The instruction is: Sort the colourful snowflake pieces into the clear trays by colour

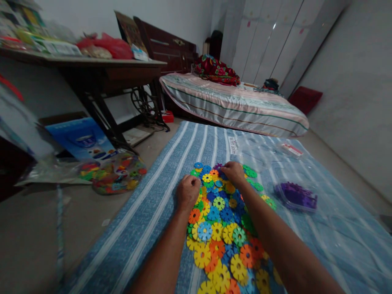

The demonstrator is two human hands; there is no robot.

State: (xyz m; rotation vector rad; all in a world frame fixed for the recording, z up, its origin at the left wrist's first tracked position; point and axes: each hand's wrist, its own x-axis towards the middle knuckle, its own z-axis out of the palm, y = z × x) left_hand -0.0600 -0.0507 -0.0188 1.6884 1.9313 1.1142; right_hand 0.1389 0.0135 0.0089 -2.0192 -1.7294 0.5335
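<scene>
A spread of flower-shaped plastic discs (217, 231) in yellow, blue, orange and green covers the middle of a striped cloth. At its far edge, my right hand (234, 173) is closed, fingertips pinched on a purple flower disc (218, 166). My left hand (187, 191) rests by the left edge of the spread, fingers curled in; whatever they hold, if anything, is hidden. Right of the spread stands a clear plastic tub (301, 207) containing purple discs (297, 194).
The blue striped cloth (165, 183) lies under everything. A clear lid with a red-and-white label (291, 149) is at the back right. On the floor at left is a clear bag of colourful pieces (118, 173). A sewing-machine table (101, 63) and a bed (232, 102) stand beyond.
</scene>
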